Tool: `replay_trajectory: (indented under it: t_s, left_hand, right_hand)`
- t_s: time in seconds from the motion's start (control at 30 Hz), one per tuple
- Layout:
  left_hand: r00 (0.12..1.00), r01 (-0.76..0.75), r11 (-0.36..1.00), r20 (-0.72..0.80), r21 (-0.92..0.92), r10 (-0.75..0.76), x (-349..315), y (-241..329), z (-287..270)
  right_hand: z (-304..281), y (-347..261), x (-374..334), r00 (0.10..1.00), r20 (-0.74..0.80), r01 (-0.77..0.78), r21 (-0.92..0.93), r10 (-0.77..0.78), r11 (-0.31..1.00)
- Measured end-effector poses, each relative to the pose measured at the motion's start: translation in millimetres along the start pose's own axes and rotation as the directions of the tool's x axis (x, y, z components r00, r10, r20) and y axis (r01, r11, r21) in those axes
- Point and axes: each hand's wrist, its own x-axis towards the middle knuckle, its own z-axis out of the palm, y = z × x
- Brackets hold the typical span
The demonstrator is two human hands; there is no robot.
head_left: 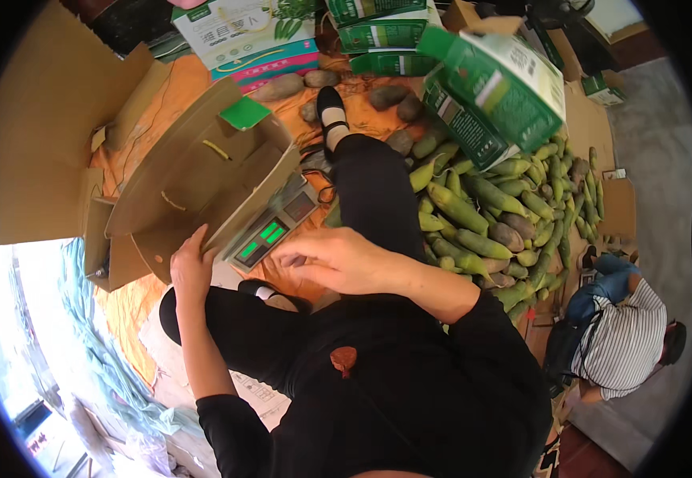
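cardboard box (202, 179) ahead-left of you, open-topped, long axis running lower left to upper right. your left hand (191, 272) nearer, fingers at its near edge; can't tell if gripping. your right hand (336, 259) half-curled beside green-lit scale (271, 232), contents unclear.

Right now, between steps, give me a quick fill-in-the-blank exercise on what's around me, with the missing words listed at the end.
1. The ____ hand touches the open cardboard box.
2. The lit displays on the scale glow ____.
3. The large pile of long vegetables lies on the wearer's ____ side.
4. The co-worker wears a top patterned with ____.

Missing words: left; green; right; stripes.
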Motion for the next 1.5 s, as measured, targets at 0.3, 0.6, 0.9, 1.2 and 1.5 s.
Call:
replay_trajectory:
  t_s: [0.3,0.6,0.9,1.2,1.5]
  left_hand:
    - [0.993,0.035,0.980,-0.116,0.198,-0.012,-14,-7,4]
    - [0.989,0.024,0.980,-0.148,0.196,0.005,-10,-5,7]
    - [0.990,0.032,0.971,-0.140,0.235,0.002,-6,-6,13]
    - [0.989,0.090,0.966,-0.134,0.241,-0.058,-6,1,12]
    - [0.992,0.087,0.964,-0.110,0.251,-0.061,-2,-1,15]
  right_hand:
    - [-119,46,-40,0.545,-0.837,-0.020,-0.075,-0.052,0.997]
    - [-231,170,-146,-0.168,-0.945,-0.360,0.323,0.280,0.875]
    - [-250,190,-145,0.019,-0.799,-0.371,0.552,0.601,0.746]
    - [-246,204,-152,0.166,-0.798,-0.341,0.505,0.580,0.793]
    - [-173,267,-224,0.311,-0.789,-0.765,0.123,0.529,0.632]
